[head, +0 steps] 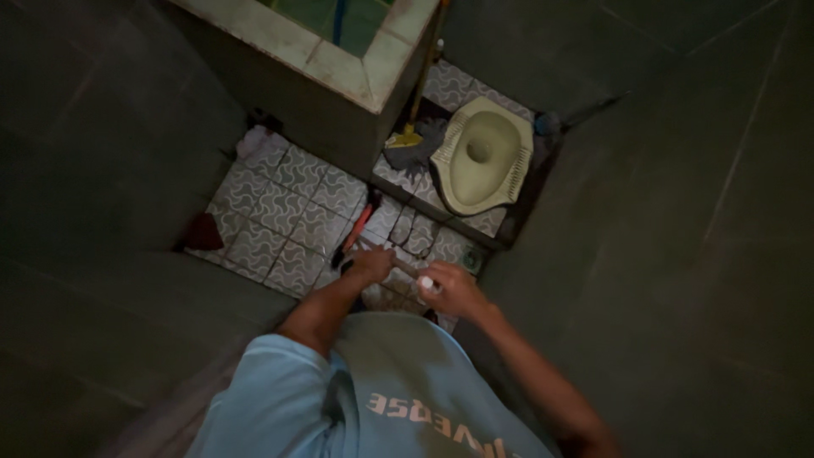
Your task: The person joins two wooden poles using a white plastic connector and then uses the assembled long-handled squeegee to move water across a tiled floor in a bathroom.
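Tiled water tank (373, 64) far centre, open top, greenish water inside with a blue stick-like thing standing in it; most of the tank is cut off by the top edge. Squat toilet pan (482, 157) far right, bowl looks empty. Both hands near centre over patterned floor tiles (280, 212). Left hand (370, 263) closed around a thin wooden handle (405, 270); right hand (454, 290) wrapped around its near end, small white bit showing at the fingers. The handle's far end is hard to make out; a red-black piece (356, 233) lies just beyond it. Yellow brush (407, 137) leans by the tank. Dark red object (203, 231) at left, unclear.
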